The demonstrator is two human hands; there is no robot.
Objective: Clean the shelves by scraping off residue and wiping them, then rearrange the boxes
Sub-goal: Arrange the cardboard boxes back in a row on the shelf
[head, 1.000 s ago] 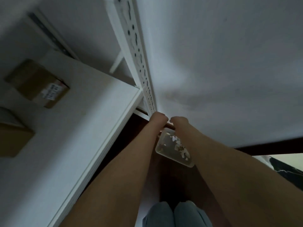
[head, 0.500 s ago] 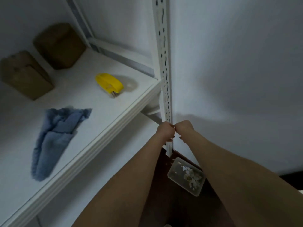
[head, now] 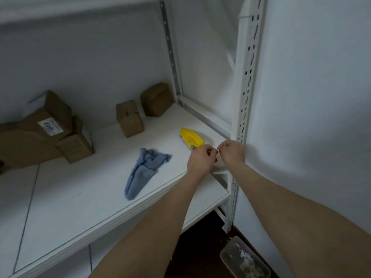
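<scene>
Hands: the left hand [head: 200, 159] and right hand [head: 231, 152] hover nearly touching over the right front corner of the shelf [head: 80, 199]. Fingers on both are curled in with the tips drawn together, as if picking at something tiny. I cannot tell whether either actually pinches a scrap.
Scraper: the yellow scraper [head: 191, 138] lies on the shelf just behind the left hand, and nobody is touching it. It looks parked within easy reach.
Cloth: the blue cloth [head: 145, 173] lies crumpled to the left of the hands near the front edge, probably waiting for the wipe.
Boxes: the cardboard boxes [head: 130, 118] sit at the back and left, well apart from the hands, likely to keep the board free.
Tub: a clear plastic tub [head: 244, 259] holding pale scraps sits on the floor by the upright post [head: 244, 117], seemingly to collect residue.
Stage: I'd judge this is cleaning, with the rearranging not yet begun.
</scene>
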